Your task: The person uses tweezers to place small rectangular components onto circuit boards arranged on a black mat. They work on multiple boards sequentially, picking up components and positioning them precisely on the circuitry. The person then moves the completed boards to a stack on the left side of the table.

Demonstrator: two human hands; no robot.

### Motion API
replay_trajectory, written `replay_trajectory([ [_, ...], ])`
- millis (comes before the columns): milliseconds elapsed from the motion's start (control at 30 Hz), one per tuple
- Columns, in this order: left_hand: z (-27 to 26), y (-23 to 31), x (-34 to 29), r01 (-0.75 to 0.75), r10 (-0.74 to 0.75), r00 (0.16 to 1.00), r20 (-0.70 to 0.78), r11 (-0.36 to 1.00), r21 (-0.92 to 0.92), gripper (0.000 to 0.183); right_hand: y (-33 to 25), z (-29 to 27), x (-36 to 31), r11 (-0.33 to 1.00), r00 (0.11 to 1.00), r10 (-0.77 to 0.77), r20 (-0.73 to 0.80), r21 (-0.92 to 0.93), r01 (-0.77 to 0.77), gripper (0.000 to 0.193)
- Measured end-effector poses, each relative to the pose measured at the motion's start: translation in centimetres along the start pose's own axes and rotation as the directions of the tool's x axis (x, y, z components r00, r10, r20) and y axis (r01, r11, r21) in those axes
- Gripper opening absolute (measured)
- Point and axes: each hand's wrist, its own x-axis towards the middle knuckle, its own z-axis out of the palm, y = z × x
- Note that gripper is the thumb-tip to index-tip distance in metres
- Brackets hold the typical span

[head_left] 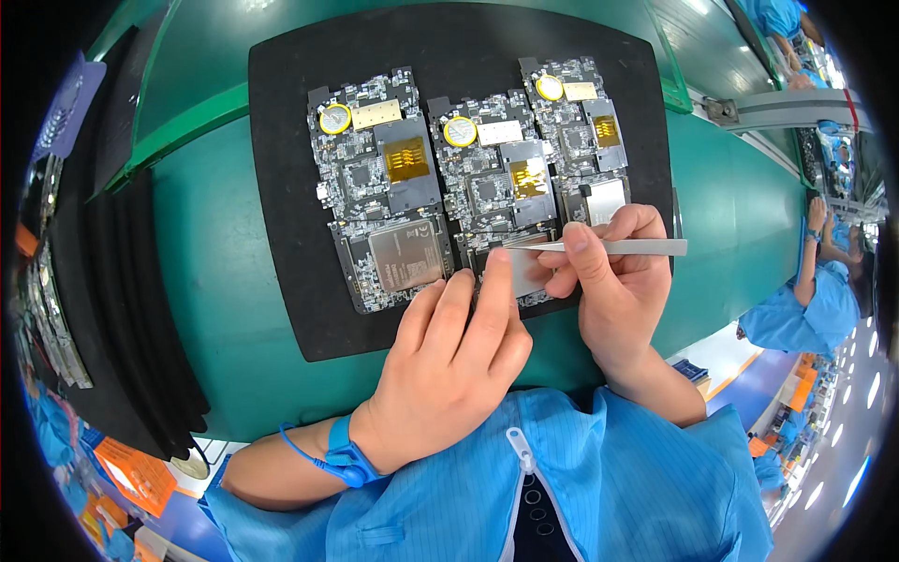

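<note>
**Tweezers on the middle board – go easy on that shield**

You've got three dark green populated circuit boards lined up on the black rectangular foam mat [281, 281] that sits on the green desk [225, 281]. The one in hand is the middle circuit board [487, 183], near the mat's front edge. Your right hand [618, 281] is pinched shut around the slim silver metal tweezers [609, 247], whose tips point left onto the thin silvery metal shield plate [526, 272] at the board's lower end. Your left hand [449, 365] holds nothing; its fingers lie loosely spread, with a fingertip [496, 267] pressing on that plate.

My guess is the plate is feather-light, thin and easy to bend, so grab it by an edge, not the flat face. The board itself looks stiff but fragile: hold it by its rim, clear of the round coin cell [460, 131] and the orange flex patch [529, 176].

The left circuit board [375, 178] and right circuit board [581, 131] sit just beside it.
</note>
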Motion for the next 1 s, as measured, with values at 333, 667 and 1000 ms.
replay_trajectory([
  [333,-2.3,-0.1,1.3,0.172,-0.106,0.963,0.250,0.951,-0.258,0.045,0.2,0.2,-0.5,0.991,0.994,-0.113,0.004,-0.068,0.113,0.024],
  [667,-1.7,1.2,-0.7,0.074,-0.069,0.959,0.275,0.997,-0.007,0.058,1.4,0.0,-0.7,0.954,0.948,-0.280,0.153,-0.065,0.292,0.026],
  [1000,-1.6,1.5,-0.5,0.025,-0.048,0.963,0.266,0.996,0.088,0.051,1.5,0.4,-0.7,0.715,0.812,-0.526,0.253,-0.386,0.583,0.024],
])
